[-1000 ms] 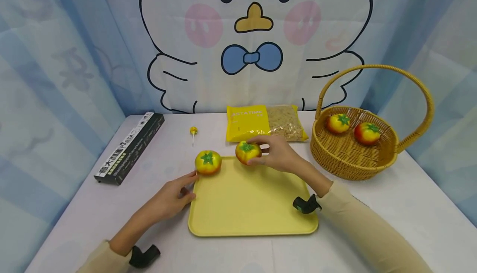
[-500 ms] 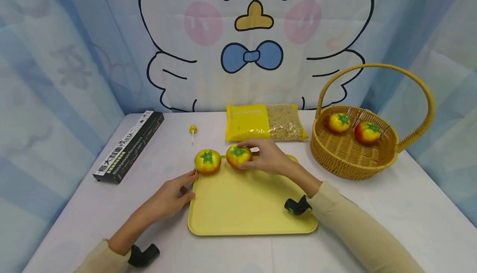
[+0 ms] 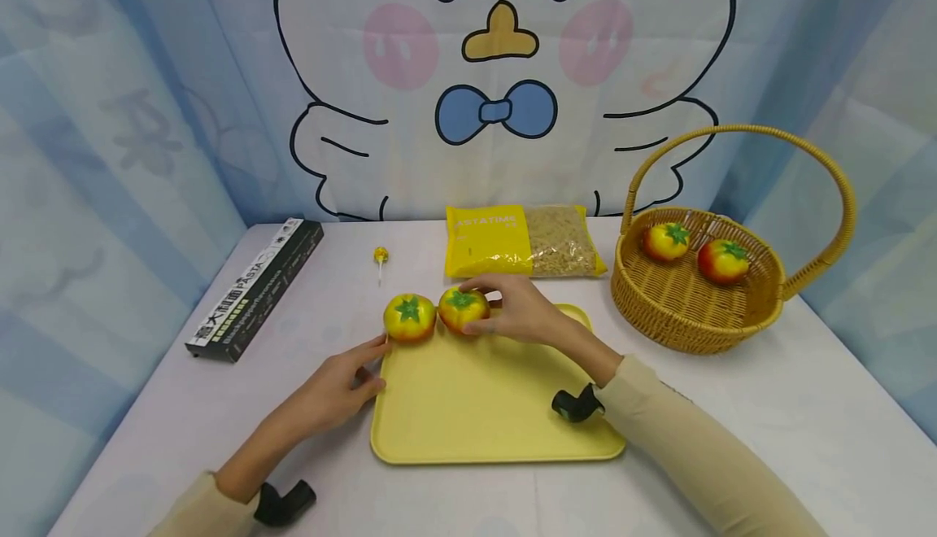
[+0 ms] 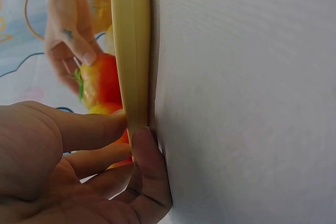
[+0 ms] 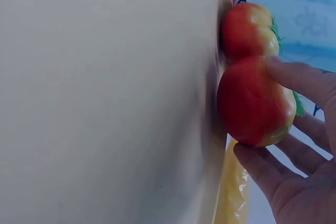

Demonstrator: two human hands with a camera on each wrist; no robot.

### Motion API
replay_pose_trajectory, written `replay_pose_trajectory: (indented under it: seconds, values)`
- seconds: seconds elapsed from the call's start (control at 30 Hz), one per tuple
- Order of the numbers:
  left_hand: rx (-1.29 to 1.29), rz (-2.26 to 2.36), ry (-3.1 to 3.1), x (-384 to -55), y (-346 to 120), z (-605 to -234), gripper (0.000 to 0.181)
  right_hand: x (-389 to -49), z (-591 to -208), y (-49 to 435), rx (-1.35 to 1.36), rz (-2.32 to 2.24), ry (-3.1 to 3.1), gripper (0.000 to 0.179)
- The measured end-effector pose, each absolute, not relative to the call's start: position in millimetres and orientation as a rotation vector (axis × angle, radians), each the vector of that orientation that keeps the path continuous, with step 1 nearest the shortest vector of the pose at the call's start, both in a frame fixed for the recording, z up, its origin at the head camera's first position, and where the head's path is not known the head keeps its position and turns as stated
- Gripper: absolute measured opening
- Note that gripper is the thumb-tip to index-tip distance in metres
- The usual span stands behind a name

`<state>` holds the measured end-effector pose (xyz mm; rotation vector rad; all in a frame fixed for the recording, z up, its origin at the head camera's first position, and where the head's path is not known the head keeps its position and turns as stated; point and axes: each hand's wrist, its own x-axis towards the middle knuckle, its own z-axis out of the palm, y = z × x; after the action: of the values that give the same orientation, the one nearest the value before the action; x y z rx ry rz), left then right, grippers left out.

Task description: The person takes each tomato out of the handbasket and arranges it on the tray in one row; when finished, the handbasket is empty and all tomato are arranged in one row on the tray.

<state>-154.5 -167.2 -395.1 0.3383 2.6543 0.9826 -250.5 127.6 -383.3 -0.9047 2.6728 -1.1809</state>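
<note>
My right hand (image 3: 523, 309) grips a red-and-yellow toy tomato (image 5: 254, 103) with a green leafy top, thumb on one side and fingers on the other. That tomato sits at the far rim of a yellow tray (image 3: 505, 395), right against a second, similar tomato (image 3: 409, 317) in the tray's far left corner. At the tray's left edge, my left hand (image 3: 337, 386) pinches the rim; the left wrist view shows the thumb and a curled finger (image 4: 149, 156) on it. Part of the gripped tomato is hidden behind the right fingers in the head view.
A wicker basket (image 3: 688, 309) with a tall handle stands at the right, holding two more toy tomatoes (image 3: 723, 262). Behind the tray lie a yellow pasta bag (image 3: 489, 242) and a small yellow lollipop (image 3: 381, 255). A black-and-white pasta box (image 3: 256, 293) lies at the left.
My right hand has moved left along the tray's far rim with its tomato, closing the gap to the corner tomato. The left hand has stayed at the tray's edge.
</note>
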Motion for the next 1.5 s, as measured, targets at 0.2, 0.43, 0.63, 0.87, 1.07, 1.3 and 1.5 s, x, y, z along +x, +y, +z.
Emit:
replay_pose_trajectory:
  seconds: [0.2, 0.43, 0.63, 0.87, 1.07, 1.3, 1.5]
  values:
    - [0.322, 0.979, 2.657, -154.9, -167.5, -396.8, 0.060, -250.9, -385.1, 125.3, -0.909, -1.183, 2.669, 0.056]
    - [0.319, 0.978, 2.661, -155.4, -168.1, -397.9, 0.060, -249.8, -383.3, 124.0, -0.894, -1.183, 2.665, 0.056]
    - [0.337, 0.989, 2.662, -155.1, -168.8, -398.2, 0.060, -250.3, -383.4, 123.0, -0.892, -1.183, 2.668, 0.056]
    - [0.353, 0.993, 2.660, -154.6, -169.0, -398.0, 0.061, -250.4, -383.9, 123.0, -0.893, -1.164, 2.685, 0.056]
    - [0.336, 0.997, 2.658, -154.5, -167.5, -397.0, 0.060, -249.1, -382.3, 124.1, -0.895, -1.158, 2.690, 0.056]
    - [0.357, 0.992, 2.664, -154.6, -167.6, -395.8, 0.061, -248.1, -383.0, 124.9, -0.887, -1.154, 2.688, 0.056]
    - [0.347, 0.991, 2.664, -153.7, -167.5, -395.5, 0.061, -248.6, -384.4, 124.6, -0.890, -1.158, 2.678, 0.056]
